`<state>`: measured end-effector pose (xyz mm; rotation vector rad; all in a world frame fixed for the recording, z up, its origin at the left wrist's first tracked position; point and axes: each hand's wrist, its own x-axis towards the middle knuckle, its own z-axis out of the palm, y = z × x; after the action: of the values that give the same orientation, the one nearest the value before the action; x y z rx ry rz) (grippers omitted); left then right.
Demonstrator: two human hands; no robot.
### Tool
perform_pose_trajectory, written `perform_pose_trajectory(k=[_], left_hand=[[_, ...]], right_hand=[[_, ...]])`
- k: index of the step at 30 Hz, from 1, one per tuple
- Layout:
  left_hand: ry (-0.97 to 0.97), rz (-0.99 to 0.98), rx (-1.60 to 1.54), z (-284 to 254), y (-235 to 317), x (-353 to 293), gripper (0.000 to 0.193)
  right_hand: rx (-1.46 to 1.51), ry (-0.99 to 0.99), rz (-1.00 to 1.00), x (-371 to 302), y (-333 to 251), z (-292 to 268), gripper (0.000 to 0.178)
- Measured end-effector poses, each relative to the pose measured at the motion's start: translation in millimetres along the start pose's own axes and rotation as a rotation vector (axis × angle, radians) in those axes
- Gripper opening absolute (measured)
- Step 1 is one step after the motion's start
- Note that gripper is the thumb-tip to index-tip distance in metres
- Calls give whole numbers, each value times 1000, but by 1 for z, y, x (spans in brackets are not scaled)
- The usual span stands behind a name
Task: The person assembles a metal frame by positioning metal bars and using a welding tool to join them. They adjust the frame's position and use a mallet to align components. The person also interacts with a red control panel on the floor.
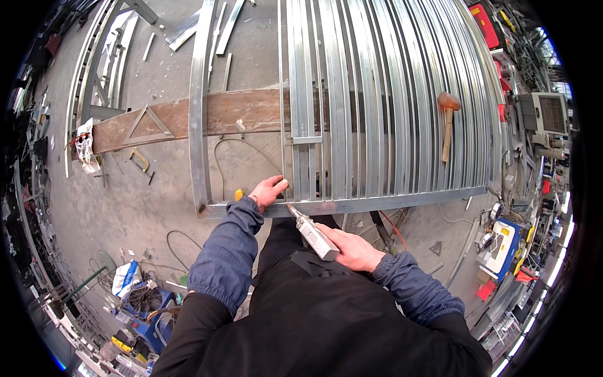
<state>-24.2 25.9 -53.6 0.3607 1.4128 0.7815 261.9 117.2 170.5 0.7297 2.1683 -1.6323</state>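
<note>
In front of me lies a large frame of shiny metal tubes (pixel 370 125), with a front rail (pixel 389 204) running across their near ends. My left hand (pixel 269 191) pinches the near end of a thin metal bar (pixel 281 113) just behind this rail. In my right hand (pixel 355 249) is a grey boxy welding torch (pixel 316 237), its narrow nozzle pointing at the rail close to my left fingers. A short metal crosspiece (pixel 306 140) lies over the tubes beyond the bar. Whether the nozzle touches the rail I cannot tell.
A mallet (pixel 448 103) rests on the tubes at the right. Under the frame runs a rusty brown beam (pixel 248 113) bearing a triangular metal piece (pixel 149 124). A clamp (pixel 139 161) and cables lie on the floor. Blue equipment (pixel 504 248) stands right.
</note>
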Motion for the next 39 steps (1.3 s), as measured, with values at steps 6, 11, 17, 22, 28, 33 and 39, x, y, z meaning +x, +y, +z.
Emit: perform_pose_trajectory(k=[6, 11, 17, 22, 28, 33, 39], left_hand=[[2, 7, 6, -1, -2, 1, 57], [2, 13, 23, -1, -4, 2, 57], [7, 17, 33, 0, -2, 1, 57], [-6, 10, 60, -2, -2, 1, 61], [-25, 4, 55, -4, -5, 4, 69], [-37, -3, 36, -5, -7, 6, 70], [-27, 2, 14, -4, -8, 5, 69]], right_hand=[[-10, -10, -1, 0, 2, 0, 79], [-14, -12, 0, 0, 0, -1, 80], [-21, -8, -4, 0, 0, -1, 81], [-34, -18, -2, 1, 2, 1, 83], [-52, -34, 1, 1, 4, 1, 83], [-43, -44, 23, 0, 5, 1, 88], [-44, -72, 73, -1, -1, -3, 91]])
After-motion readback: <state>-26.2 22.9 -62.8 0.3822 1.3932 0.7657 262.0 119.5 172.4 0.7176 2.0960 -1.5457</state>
